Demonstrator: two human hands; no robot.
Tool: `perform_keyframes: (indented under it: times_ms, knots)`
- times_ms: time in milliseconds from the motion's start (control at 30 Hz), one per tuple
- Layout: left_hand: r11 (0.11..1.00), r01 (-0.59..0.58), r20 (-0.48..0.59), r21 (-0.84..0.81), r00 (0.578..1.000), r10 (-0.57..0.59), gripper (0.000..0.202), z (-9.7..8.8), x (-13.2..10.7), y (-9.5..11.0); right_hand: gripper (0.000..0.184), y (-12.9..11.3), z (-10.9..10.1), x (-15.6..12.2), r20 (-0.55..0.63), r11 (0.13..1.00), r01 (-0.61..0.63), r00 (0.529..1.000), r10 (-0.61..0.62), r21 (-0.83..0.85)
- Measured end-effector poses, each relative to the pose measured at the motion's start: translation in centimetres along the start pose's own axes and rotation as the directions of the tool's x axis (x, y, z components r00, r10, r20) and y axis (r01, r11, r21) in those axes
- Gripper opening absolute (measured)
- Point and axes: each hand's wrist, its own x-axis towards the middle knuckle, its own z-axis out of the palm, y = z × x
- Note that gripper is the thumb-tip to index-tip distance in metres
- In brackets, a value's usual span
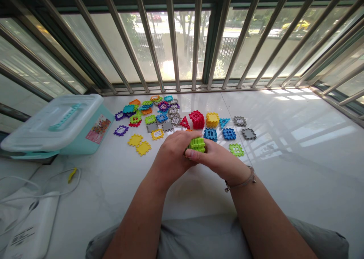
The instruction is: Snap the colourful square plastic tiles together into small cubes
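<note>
Between my two hands is a stack of lime-green interlocking tiles (197,144) with notched edges. My left hand (176,148) wraps its left side, and my right hand (217,156) closes round the right side, its thumb across the front. Beyond the hands stand a red tile stack (196,119) and a yellow tile stack (212,119). Blue tiles (210,134) lie just behind my right hand, and a single green window tile (236,150) rests to its right. The lower part of the held stack is hidden by my fingers.
A loose heap of mixed tiles (146,109) spreads at the back left, with two yellow tiles (139,144) in front. The lidded teal box (85,126) stands at left. A white power strip (34,225) and cable lie near left. Metal bars (196,43) border the far edge.
</note>
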Motion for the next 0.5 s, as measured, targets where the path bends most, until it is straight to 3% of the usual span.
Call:
perform_keyframes:
  times_ms: [500]
  knots:
    - [0.999,0.052,0.037,-0.013,0.998,-0.052,0.052,-0.01,-0.04,0.03,0.049,-0.12,0.48,0.27,-0.031,0.996,-0.022,0.999,0.025,0.088]
